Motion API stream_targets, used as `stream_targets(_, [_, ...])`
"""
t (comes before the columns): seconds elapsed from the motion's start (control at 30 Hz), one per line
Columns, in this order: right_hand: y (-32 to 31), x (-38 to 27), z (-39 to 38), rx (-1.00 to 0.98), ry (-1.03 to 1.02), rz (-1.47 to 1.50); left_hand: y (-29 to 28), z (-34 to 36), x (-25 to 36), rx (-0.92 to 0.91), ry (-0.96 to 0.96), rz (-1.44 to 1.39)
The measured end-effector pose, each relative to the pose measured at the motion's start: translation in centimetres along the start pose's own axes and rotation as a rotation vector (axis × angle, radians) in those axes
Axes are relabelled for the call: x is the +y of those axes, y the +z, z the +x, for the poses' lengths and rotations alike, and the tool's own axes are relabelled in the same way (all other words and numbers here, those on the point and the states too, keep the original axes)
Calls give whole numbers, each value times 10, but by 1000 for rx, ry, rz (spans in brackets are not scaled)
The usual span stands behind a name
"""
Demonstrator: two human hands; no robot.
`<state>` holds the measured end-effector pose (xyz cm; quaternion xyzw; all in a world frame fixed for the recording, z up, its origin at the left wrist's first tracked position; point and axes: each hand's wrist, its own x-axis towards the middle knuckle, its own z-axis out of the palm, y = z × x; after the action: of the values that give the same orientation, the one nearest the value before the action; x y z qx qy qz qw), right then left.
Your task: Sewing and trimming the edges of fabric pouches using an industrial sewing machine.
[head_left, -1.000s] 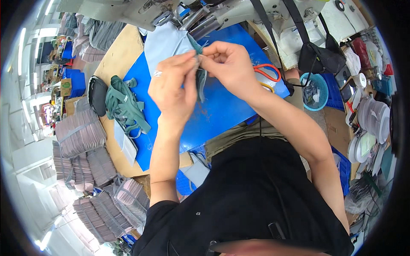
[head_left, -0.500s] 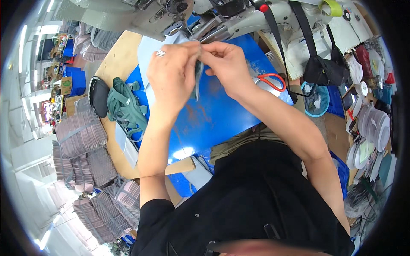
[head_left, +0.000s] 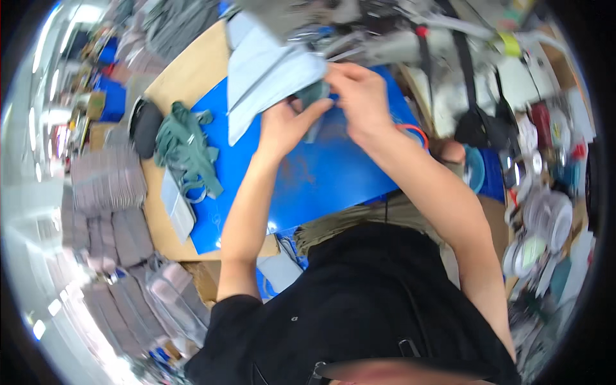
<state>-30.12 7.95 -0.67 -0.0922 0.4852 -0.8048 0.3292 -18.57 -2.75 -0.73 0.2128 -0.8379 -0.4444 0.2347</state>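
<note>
A pale grey-blue piece of fabric (head_left: 269, 77) with a dark green strip (head_left: 312, 95) at its right end is held up over the blue work surface (head_left: 289, 186). My left hand (head_left: 286, 128) grips it from below at the green part, thumb on the near side and fingers hidden behind the cloth. With fingertips pinched together, my right hand (head_left: 360, 99) holds the fabric's right edge. Beyond both hands is a sewing machine (head_left: 366, 32), blurred by motion. Red-handled scissors (head_left: 416, 133) lie partly hidden past my right wrist.
Green straps (head_left: 186, 147) and a dark pouch (head_left: 146, 127) lie at the left on the tan tabletop (head_left: 183, 80). Bundled fabric stacks (head_left: 106, 179) stand further left. At the right are a light-blue basket (head_left: 475, 168), a hanging black bag (head_left: 487, 125) and white spools (head_left: 545, 215).
The fabric has come away from the machine and now spreads up in view. My left hand has turned from back-up to holding from below. The whole view has shifted slightly.
</note>
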Motion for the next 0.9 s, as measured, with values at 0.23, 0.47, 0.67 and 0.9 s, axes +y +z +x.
stream_targets(0.23, [-22, -9, 1, 61, 49, -171, -26, 30, -30, -250, -39, -329])
stream_targets(0.47, [-11, -1, 6, 89, -13, -193, 3, 57, -73, -624, -206, -1787])
stream_targets(0.67, [-21, -1, 10, 94, -6, -149, 80, 8, -38, 532, -398, -1399])
stream_targets(0.9, [-9, -15, 1, 91, 62, -248, -11, -50, -18, 112, 368, 462])
